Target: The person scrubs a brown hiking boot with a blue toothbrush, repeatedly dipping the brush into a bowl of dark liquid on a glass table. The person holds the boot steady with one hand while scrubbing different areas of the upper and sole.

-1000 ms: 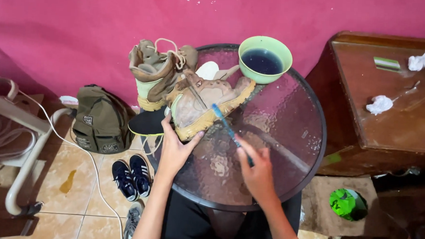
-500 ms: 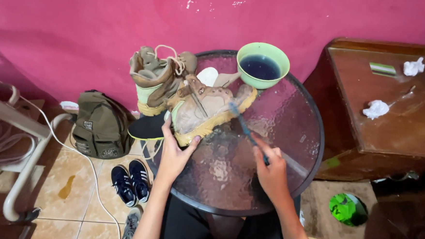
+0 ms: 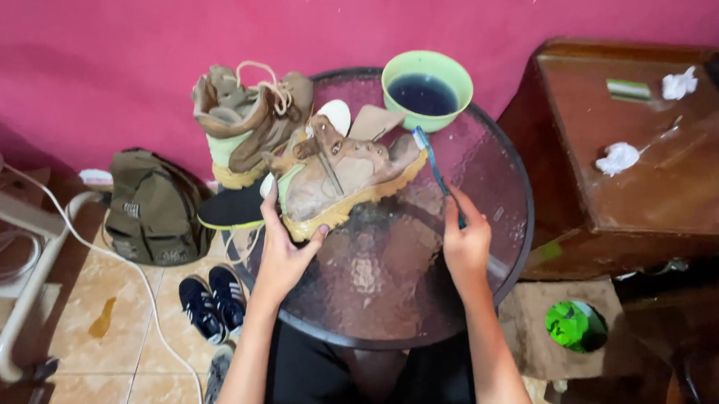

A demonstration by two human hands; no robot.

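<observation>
Now scrubbing a tan boot (image 3: 340, 176) with a blue toothbrush (image 3: 435, 169) on the round glass worktop (image 3: 471, 257).

Left hand (image 3: 283, 251) fingers wrap the boot's toe, pinning it on its side; right hand (image 3: 465, 244) fingers close around the brush handle, bristles at the boot's heel, just below the green bowl (image 3: 428, 87) of dark water. Cleaning looks midway; the next stroke calls for firm bracing. Compared with a moment earlier, the brush has shifted from mid-boot towards the heel.
</observation>
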